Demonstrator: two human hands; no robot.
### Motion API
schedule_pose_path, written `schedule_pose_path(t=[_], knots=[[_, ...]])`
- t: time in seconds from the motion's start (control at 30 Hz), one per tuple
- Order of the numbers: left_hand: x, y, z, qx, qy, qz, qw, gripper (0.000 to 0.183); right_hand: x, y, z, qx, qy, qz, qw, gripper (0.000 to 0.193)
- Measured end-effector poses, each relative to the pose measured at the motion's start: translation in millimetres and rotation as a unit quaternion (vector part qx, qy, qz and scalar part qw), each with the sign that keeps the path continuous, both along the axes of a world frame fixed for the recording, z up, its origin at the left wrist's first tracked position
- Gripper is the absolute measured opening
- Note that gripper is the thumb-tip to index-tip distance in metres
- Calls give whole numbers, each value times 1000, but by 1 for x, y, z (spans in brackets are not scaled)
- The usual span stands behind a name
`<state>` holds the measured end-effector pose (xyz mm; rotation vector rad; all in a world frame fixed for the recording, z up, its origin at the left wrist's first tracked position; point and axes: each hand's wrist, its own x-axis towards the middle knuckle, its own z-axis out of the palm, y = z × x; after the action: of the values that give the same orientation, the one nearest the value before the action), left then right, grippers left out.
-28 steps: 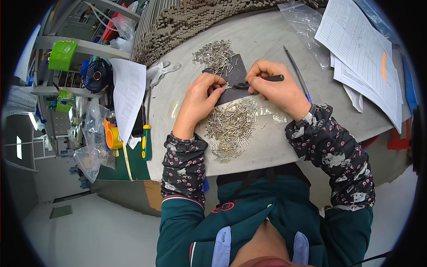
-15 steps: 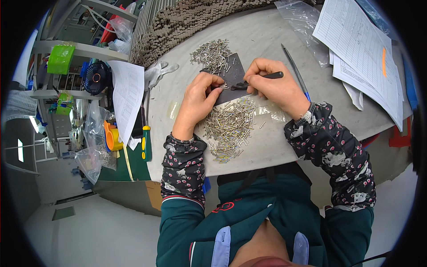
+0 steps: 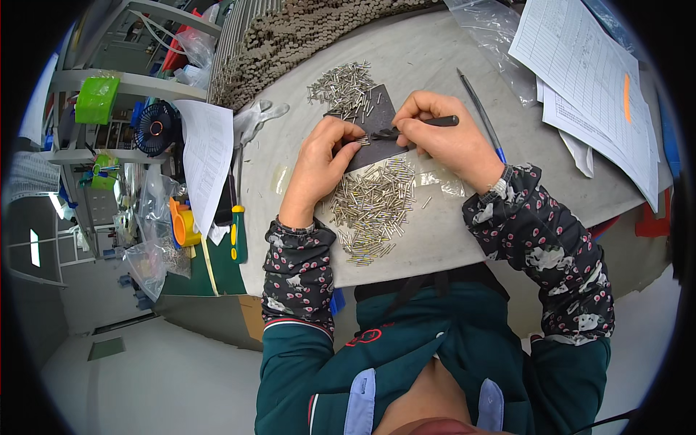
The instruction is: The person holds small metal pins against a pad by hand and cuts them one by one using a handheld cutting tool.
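Observation:
My left hand (image 3: 319, 159) is closed, thumb and forefinger pinching a few small metal pins (image 3: 365, 140) side by side over a dark grey pad (image 3: 380, 151). In my right hand (image 3: 449, 141) is a slim tool with a black handle (image 3: 441, 121); its dark end (image 3: 386, 135), perhaps bristles, lies close to the pinched pins. Whether it touches them I cannot tell. Beyond the hands, a loose heap of metal pins (image 3: 346, 83) spills onto the pad's far edge. A larger heap of pins (image 3: 370, 206) spreads on the near side, some with yellowish bands.
A pen (image 3: 478, 109) lies right of my right hand, with paper forms (image 3: 580, 80) and a clear plastic bag (image 3: 493, 43) beyond. Stacked metal rods (image 3: 290, 51) line the table's far side. Leftward are a white glove (image 3: 255, 119), a paper sheet (image 3: 203, 145) and a yellow-green handled screwdriver (image 3: 238, 232).
The tool's dark end has moved slightly left and up, closer to the pins in my left hand. My right hand shifted a little with it; the left stays nearly in place.

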<state>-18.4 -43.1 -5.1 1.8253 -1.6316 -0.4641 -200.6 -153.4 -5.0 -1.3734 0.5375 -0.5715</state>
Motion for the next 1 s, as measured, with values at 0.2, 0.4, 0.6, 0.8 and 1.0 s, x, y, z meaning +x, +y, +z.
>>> schedule_pose_path(t=[0.2,0.4,0.6,0.8,1.0], knots=[[-1,-1,-2,-16,24,-7,1000,16,-1,0,-1,-8,5,-9,1000,12],[-1,-1,-2,-8,27,5,1000,15,1,-1,-8,-28,-9,-9,1000,12],[-4,-8,-4,-12,19,65,998,9,3,-2,-11,-74,-17,-15,997,13],[-4,-10,-7,12,28,92,995,9,2,0,-9,-59,-7,-12,998,13],[-4,-10,-5,19,27,91,995,9,3,0,-8,-55,-10,-10,998,12]])
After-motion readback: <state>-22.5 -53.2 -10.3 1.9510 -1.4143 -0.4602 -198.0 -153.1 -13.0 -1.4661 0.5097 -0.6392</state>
